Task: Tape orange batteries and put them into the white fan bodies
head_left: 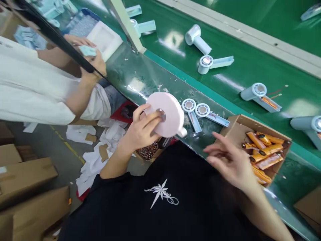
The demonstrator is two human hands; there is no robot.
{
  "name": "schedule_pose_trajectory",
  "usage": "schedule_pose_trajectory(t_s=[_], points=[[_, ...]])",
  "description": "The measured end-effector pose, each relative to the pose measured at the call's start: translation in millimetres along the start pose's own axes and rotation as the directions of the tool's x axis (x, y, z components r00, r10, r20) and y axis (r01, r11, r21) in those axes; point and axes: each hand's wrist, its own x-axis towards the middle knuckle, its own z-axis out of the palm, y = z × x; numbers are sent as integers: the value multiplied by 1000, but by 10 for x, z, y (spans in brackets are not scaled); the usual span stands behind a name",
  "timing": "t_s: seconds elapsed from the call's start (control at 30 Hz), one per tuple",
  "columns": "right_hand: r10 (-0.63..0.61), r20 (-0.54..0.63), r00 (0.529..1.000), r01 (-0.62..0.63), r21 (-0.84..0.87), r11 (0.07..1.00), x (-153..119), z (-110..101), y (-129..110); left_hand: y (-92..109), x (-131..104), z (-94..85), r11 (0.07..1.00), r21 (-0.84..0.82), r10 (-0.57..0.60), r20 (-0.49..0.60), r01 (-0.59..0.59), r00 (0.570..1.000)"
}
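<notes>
A round pale pink disc point(168, 117) with a small white knob at its lower right stands over the near edge of the bench. My left hand point(145, 125) lies on its face, fingertips at the shiny metal centre. What these fingers grip, if anything, is too small to tell. My right hand point(229, 160) hangs left of a cardboard box point(234, 129) of orange batteries point(267, 152), its index finger stretched out and nothing seen in it. Between disc and box lie two light-blue fan housings, one upright point(189, 105) and one turned sideways point(202, 109).
More light-blue housings point(205, 63) lie on the green belt point(175, 67) beyond the bench. A metal post point(127, 26) rises at the bench's far side. At the left a co-worker's hands point(94, 62) hold a light-blue part. Cardboard boxes point(32, 174) stand on the floor.
</notes>
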Motion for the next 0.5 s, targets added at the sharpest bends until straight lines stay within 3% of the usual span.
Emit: schedule_pose_trajectory(t_s=[0.1,0.17,0.23,0.27,0.33,0.4,0.47,0.5], points=[[3,125,992,-36,261,965,114,426,-151,157,18,-65,986,-25,161,-165,-167,973],[-78,203,976,19,279,960,206,667,-117,91,74,5,978,16,204,-296,-209,933],[-156,275,949,115,158,981,232,843,20,2,180,137,981,16,180,-431,-192,884],[-157,316,936,154,36,987,209,901,99,-18,239,207,989,-51,100,-482,-141,871],[-78,398,914,193,-258,947,103,932,217,11,341,325,940,-340,-208,-482,37,851],[-13,426,905,208,-415,886,-36,805,228,106,407,416,764,-618,-497,-379,186,781],[-62,356,932,213,-405,889,-155,505,130,212,442,504,649,-728,-608,-324,219,725],[-108,275,955,214,-395,894,-195,306,55,259,453,549,642,-736,-610,-322,215,724]])
